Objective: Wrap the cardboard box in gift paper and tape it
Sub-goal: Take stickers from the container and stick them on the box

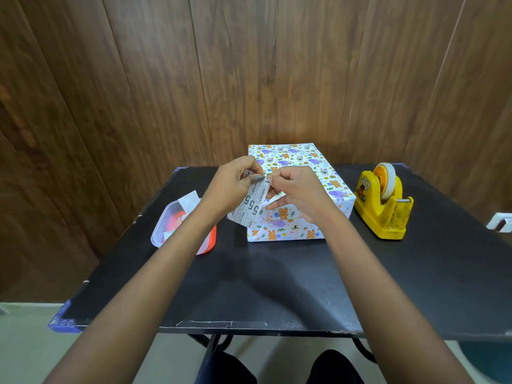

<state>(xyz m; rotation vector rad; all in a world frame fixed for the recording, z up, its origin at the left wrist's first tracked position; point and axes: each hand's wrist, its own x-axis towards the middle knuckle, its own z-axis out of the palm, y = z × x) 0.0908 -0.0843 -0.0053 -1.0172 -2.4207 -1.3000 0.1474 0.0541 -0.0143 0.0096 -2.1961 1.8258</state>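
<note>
The box wrapped in white gift paper with little animals (293,157) sits on the flat black table (277,286). Just above the box's near left corner, your left hand (235,181) and your right hand (296,189) both pinch a white strip of paper stickers (249,207). A yellow tape holder (381,203) stands right of the box. A clear plastic tub (166,231) lies left of it.

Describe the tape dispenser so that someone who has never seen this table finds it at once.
Start at the black table against the wood-panelled wall and find the gift-wrapped box at its middle. Just right of that box, apart from it, stands the tape dispenser. It is the only yellow thing there, with a pale tape roll on an orange hub at its top.
</note>
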